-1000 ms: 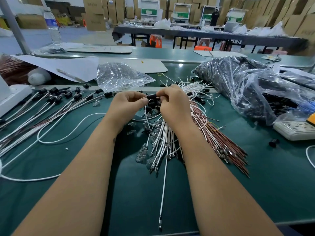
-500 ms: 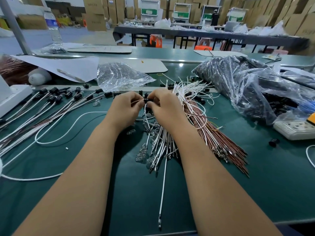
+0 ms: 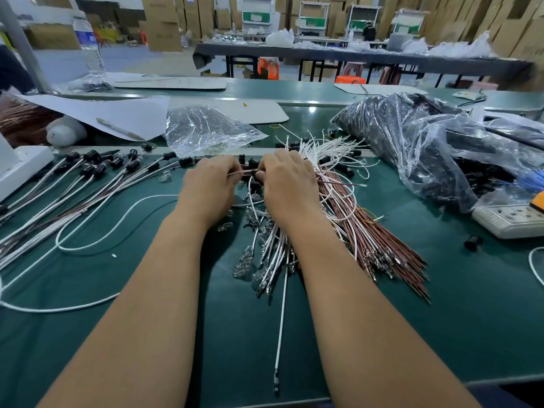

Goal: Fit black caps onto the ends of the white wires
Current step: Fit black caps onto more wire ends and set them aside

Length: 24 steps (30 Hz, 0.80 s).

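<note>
Left hand [image 3: 210, 184] and right hand [image 3: 287, 179], fingers curled, pinch one thin wire [image 3: 243, 172] and black cap [image 3: 253, 164] between them above the bench [image 3: 471, 304].

1. Two hands: left hand [image 3: 210, 187], right hand [image 3: 287, 184].
2. One water bottle [image 3: 88, 44].
3. One power strip [image 3: 512, 219].
4. One pen [image 3: 119, 129].
5. Two clear plastic bags: an almost empty one [image 3: 206, 129], a full one [image 3: 435, 145].
6. Wires and black caps: too many to count.
</note>
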{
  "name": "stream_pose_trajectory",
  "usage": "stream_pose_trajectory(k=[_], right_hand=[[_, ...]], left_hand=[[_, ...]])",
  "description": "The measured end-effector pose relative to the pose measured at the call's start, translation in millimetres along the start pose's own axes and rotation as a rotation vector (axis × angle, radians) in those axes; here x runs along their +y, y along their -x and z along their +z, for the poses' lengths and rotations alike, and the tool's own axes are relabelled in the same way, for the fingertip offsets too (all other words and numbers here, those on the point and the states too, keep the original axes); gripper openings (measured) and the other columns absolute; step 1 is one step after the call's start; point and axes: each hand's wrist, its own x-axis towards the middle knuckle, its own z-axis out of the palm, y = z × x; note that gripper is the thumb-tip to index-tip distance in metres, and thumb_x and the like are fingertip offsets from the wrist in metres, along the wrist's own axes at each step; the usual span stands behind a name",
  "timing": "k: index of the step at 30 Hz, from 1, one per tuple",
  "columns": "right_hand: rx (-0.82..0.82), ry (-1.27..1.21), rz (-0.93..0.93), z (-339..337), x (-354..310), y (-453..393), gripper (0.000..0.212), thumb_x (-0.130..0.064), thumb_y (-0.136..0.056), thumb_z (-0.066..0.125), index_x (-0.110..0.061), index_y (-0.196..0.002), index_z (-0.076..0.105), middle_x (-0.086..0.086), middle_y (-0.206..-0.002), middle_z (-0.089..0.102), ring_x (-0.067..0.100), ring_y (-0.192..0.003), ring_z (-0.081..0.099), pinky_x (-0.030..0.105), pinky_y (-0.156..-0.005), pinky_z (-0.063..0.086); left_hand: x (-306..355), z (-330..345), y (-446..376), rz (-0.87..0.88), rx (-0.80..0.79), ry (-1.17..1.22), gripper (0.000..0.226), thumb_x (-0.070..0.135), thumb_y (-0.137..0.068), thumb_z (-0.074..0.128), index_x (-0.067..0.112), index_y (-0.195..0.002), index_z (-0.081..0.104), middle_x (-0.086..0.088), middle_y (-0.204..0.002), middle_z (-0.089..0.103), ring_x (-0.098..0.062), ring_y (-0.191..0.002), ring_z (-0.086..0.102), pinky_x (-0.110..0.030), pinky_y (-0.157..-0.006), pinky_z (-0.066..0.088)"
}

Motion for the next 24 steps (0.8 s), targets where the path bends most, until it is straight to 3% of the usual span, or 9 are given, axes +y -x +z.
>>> stream_pose_trajectory(k=[3, 6, 10, 13, 18, 21, 24], right_hand=[[0.053, -0.034, 0.137, -6, 12, -2, 0.017, -0.026, -0.100, 0.047, -0.015, -0.100, 0.060, -0.001, -0.093, 0.057, 0.019, -0.092, 0.051, 0.031, -0.080, 0.032], [0.074, -0.054, 0.149, -9, 13, -1, 0.016, -0.027, -0.099, 0.050, -0.015, -0.104, 0.060, -0.001, -0.095, 0.061, 0.020, -0.092, 0.051, 0.034, -0.083, 0.032], [0.028, -0.148, 0.137, -8, 9, -1, 0.010, -0.022, -0.098, 0.052, -0.014, -0.103, 0.057, -0.005, -0.084, 0.054, 0.016, -0.080, 0.047, 0.034, -0.081, 0.034], [-0.020, -0.233, 0.125, -7, 10, -1, 0.010, -0.020, -0.098, 0.053, -0.013, -0.103, 0.057, 0.001, -0.089, 0.064, 0.018, -0.082, 0.053, 0.034, -0.078, 0.039], [-0.052, -0.337, 0.060, -7, 3, 0, 0.011, -0.020, -0.095, 0.057, -0.014, -0.104, 0.059, 0.003, -0.095, 0.066, 0.020, -0.086, 0.058, 0.035, -0.077, 0.046], [-0.046, -0.309, 0.048, -7, 2, 1, 0.010, -0.019, -0.094, 0.059, -0.015, -0.102, 0.060, 0.001, -0.092, 0.066, 0.017, -0.084, 0.057, 0.034, -0.081, 0.045], [-0.024, -0.269, 0.095, -8, 6, 1, 0.009, -0.020, -0.095, 0.058, -0.014, -0.102, 0.061, 0.001, -0.091, 0.066, 0.015, -0.083, 0.054, 0.032, -0.082, 0.041]], left_hand=[[-17, -7, 1, -0.081, 0.130, 0.002, 0.007, 0.015, -0.095, 0.054, 0.017, -0.095, 0.061, -0.005, -0.090, 0.064, -0.029, -0.090, 0.054, -0.045, -0.087, 0.043], [-23, -11, 1, -0.111, 0.265, -0.104, 0.010, 0.015, -0.092, 0.056, 0.015, -0.099, 0.064, -0.009, -0.098, 0.065, -0.033, -0.101, 0.051, -0.043, -0.087, 0.035], [-14, -11, 2, -0.200, 0.240, -0.139, 0.039, 0.000, -0.077, 0.054, 0.019, -0.110, 0.064, -0.008, -0.122, 0.055, -0.030, -0.118, 0.039, -0.047, -0.099, 0.027], [-2, -12, 4, -0.061, 0.263, -0.085, 0.050, 0.003, -0.071, 0.058, 0.022, -0.118, 0.062, -0.002, -0.127, 0.053, -0.027, -0.123, 0.037, -0.045, -0.105, 0.022], [16, -4, 3, 0.211, 0.176, -0.032, 0.020, 0.016, -0.087, 0.062, 0.014, -0.104, 0.072, -0.005, -0.098, 0.072, -0.028, -0.102, 0.056, -0.042, -0.092, 0.040], [10, -3, 3, 0.174, 0.137, 0.003, 0.014, 0.022, -0.091, 0.063, 0.013, -0.093, 0.074, -0.005, -0.082, 0.072, -0.028, -0.093, 0.055, -0.040, -0.085, 0.043], [-1, -4, 0, 0.031, 0.116, -0.109, 0.018, 0.023, -0.094, 0.057, 0.012, -0.094, 0.071, -0.008, -0.083, 0.069, -0.029, -0.094, 0.054, -0.039, -0.082, 0.040]])
